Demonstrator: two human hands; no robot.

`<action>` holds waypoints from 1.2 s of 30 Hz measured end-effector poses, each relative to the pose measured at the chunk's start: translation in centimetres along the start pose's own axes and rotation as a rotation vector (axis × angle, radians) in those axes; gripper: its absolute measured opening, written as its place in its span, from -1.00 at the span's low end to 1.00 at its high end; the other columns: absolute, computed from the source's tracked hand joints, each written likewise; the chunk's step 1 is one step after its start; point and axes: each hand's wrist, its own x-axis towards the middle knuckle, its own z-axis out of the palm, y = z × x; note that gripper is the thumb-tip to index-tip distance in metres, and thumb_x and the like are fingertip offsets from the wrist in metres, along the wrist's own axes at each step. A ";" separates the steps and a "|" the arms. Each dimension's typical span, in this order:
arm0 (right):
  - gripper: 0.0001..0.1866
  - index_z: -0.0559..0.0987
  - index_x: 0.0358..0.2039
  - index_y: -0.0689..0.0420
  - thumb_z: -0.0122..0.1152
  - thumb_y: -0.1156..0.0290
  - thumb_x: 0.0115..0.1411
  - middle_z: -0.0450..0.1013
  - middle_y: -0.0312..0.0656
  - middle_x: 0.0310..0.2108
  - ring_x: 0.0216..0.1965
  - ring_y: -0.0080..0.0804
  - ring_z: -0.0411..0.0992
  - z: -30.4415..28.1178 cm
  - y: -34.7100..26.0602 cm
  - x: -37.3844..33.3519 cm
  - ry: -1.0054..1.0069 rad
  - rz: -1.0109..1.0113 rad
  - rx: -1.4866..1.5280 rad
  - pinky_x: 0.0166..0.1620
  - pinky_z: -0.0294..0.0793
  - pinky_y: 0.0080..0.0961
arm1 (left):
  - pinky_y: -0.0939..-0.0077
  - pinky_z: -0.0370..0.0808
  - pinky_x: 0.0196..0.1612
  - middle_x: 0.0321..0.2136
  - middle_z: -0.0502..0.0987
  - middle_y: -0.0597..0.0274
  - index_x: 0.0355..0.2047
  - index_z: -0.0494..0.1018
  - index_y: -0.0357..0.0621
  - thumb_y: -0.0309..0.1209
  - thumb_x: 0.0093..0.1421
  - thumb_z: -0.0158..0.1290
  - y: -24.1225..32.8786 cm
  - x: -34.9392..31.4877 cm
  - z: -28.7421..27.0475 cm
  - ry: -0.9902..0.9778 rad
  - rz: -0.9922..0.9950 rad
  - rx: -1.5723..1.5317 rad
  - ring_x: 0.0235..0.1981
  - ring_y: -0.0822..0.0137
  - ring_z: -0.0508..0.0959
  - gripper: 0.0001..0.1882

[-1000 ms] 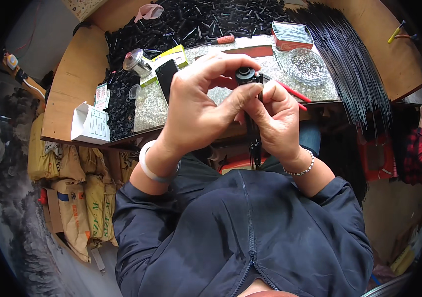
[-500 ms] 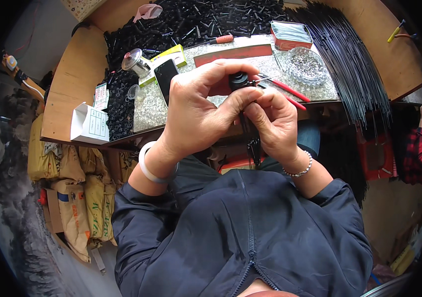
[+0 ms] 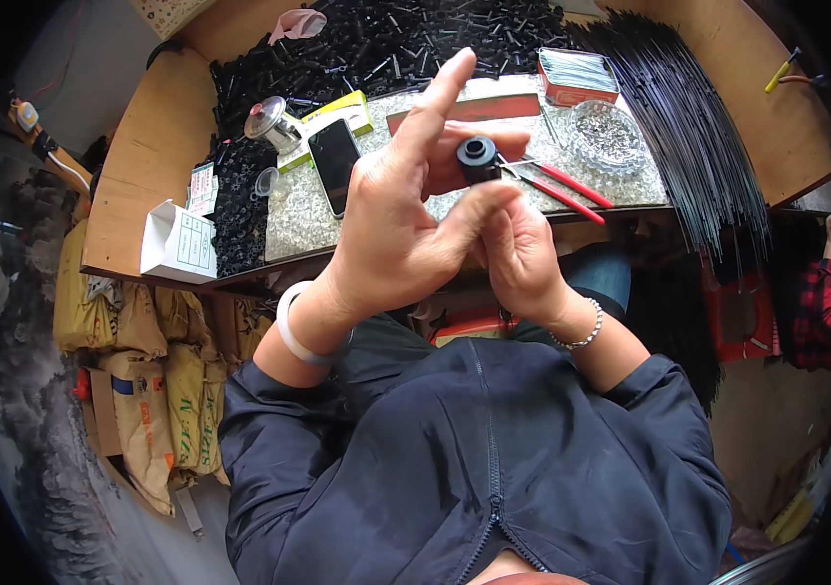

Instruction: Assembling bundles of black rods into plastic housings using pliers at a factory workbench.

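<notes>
A dark phone (image 3: pixel 336 168) lay on a speckled slab (image 3: pixel 300 226), just beside a yellow-green box (image 3: pixel 345 113) — a shiny lidded pot (image 3: pixel 271 121) stood near. A white carton (image 3: pixel 179 242) sat left; below, sacks (image 3: pixel 144 419) were bunched — far right, a red plaid sleeve (image 3: pixel 825 317) showed.

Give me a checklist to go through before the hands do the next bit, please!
1. Black part in the left hand: ok, its round end faces up.
2. Right hand gripping something: cannot tell, its fingertips are partly hidden.
3. Black part's lower end in sight: not ok, hands cover it.
4. Red-handled tool resting on the table: ok.
5. Clear dish upright, holding small pieces: ok.
</notes>
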 end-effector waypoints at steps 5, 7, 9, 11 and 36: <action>-0.74 0.39 -0.18 0.23 -0.02 0.30 0.24 0.43 0.03 -0.49 -0.46 0.05 0.44 0.9 -0.1 0.6 0.230 -0.237 -0.477 -0.42 0.39 -0.30 | 0.45 0.45 -0.03 -0.25 0.51 -0.04 0.17 0.04 -0.41 -0.68 0.12 -0.01 -0.4 0.0 -0.5 0.020 0.016 0.051 -0.13 0.26 0.51 -0.39; -0.76 0.38 -0.20 0.23 -0.02 0.31 0.24 0.43 0.04 -0.49 -0.46 0.06 0.44 1.1 0.2 0.6 0.251 -0.297 -0.557 -0.43 0.39 -0.28 | 0.44 0.46 -0.04 -0.23 0.50 -0.05 0.15 0.09 -0.42 -0.68 0.14 -0.04 -0.5 -0.2 -0.5 0.019 0.040 0.130 -0.12 0.26 0.50 -0.44; -0.80 0.36 -0.27 0.23 -0.01 0.35 0.22 0.42 0.07 -0.49 -0.43 0.12 0.42 1.4 0.4 0.6 0.288 -0.317 -0.561 -0.44 0.39 -0.22 | 0.44 0.45 -0.04 -0.20 0.49 -0.07 0.17 0.06 -0.41 -0.66 0.16 -0.07 -0.5 -0.4 -0.3 0.039 0.023 0.152 -0.10 0.25 0.49 -0.44; -0.82 0.36 -0.28 0.23 -0.01 0.37 0.22 0.42 0.07 -0.49 -0.44 0.12 0.42 1.1 1.0 0.6 0.265 -0.312 -0.609 -0.45 0.39 -0.21 | 0.43 0.45 -0.03 -0.18 0.47 -0.08 0.18 0.03 -0.40 -0.65 0.17 -0.09 -0.6 -0.6 0.0 0.056 0.007 0.173 -0.09 0.24 0.49 -0.44; -0.84 0.45 -0.37 0.15 0.20 0.48 0.01 0.35 -0.16 -0.33 -0.27 -0.16 0.32 -0.9 -3.2 0.5 0.030 -0.656 -0.992 -0.17 0.30 -0.29 | 0.67 0.39 -0.34 -0.38 0.50 0.23 0.01 0.32 -0.35 -0.30 0.22 -0.04 -5.1 -4.5 1.9 0.181 -0.107 0.018 -0.42 0.55 0.45 -0.57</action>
